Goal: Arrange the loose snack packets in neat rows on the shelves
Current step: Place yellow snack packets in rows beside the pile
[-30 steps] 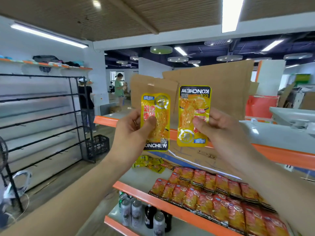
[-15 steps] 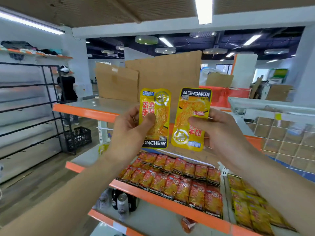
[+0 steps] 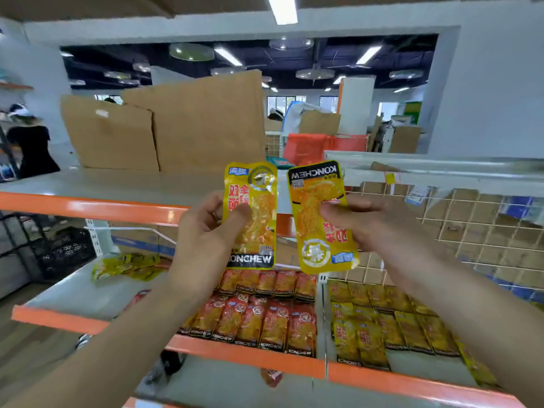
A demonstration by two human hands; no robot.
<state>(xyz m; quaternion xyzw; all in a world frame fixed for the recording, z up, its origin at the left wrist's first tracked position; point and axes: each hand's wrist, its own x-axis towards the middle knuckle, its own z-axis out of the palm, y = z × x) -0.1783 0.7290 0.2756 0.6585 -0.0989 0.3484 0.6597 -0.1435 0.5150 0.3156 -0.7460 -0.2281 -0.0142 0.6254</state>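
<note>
My left hand (image 3: 206,237) pinches a yellow snack packet (image 3: 259,228) held upright in front of me. My right hand (image 3: 371,222) pinches a second yellow packet (image 3: 315,231), which is turned upside down. Both are raised above the middle shelf (image 3: 235,356) with the orange front edge. On that shelf lie rows of red packets (image 3: 265,313) and, to the right of a divider, rows of yellow packets (image 3: 391,325). A loose heap of yellow packets (image 3: 126,265) lies at the shelf's back left.
Flattened cardboard boxes (image 3: 176,125) lean on the top shelf (image 3: 88,206). A white wire grid panel (image 3: 471,231) stands at the right. A black crate (image 3: 64,251) sits on the floor at left, near a person in black (image 3: 29,142). Bottles stand on the lowest shelf.
My view has swung to the right and down, bringing the rows of yellow packets and the wire grid into sight. Both hands still hold their packets, now lower in view.
</note>
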